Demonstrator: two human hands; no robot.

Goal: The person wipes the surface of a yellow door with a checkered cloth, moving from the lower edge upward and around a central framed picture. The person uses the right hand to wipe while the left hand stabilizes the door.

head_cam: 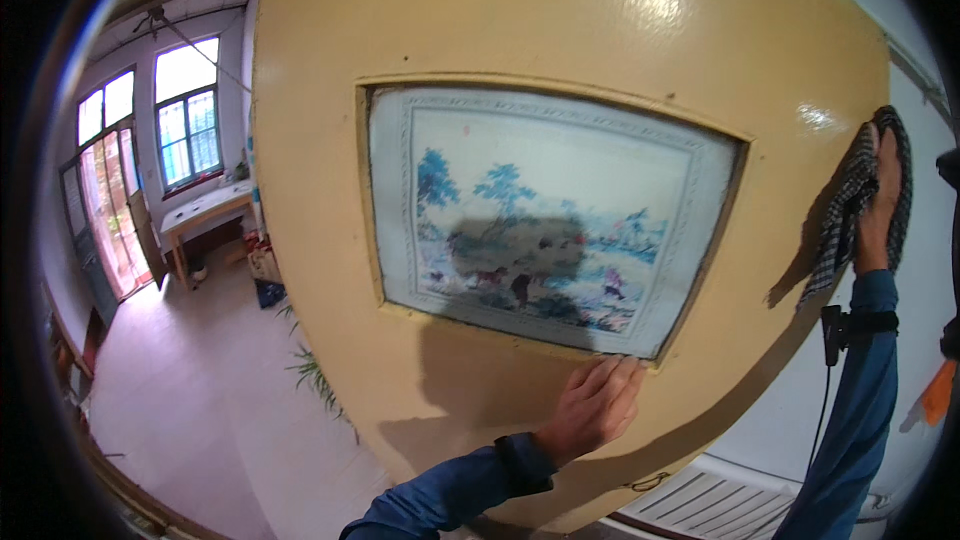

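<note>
A yellow painted door fills the middle of the view. Set into it is a recessed framed panel with a landscape picture of trees and animals, and a shadow falls across it. My left hand holds nothing; its fingertips touch the lower ledge of the recess near its right corner. At the door's right edge, my right hand has a black-and-white checked cloth pressed against the edge. Part of the cloth drapes down over the door face, and another part lies beyond my fingers.
A metal latch or handle sits low on the door. White slatted furniture stands at lower right, near an orange item. Leaves of a plant show past the door's left edge. A table stands under the far window, beside an open doorway.
</note>
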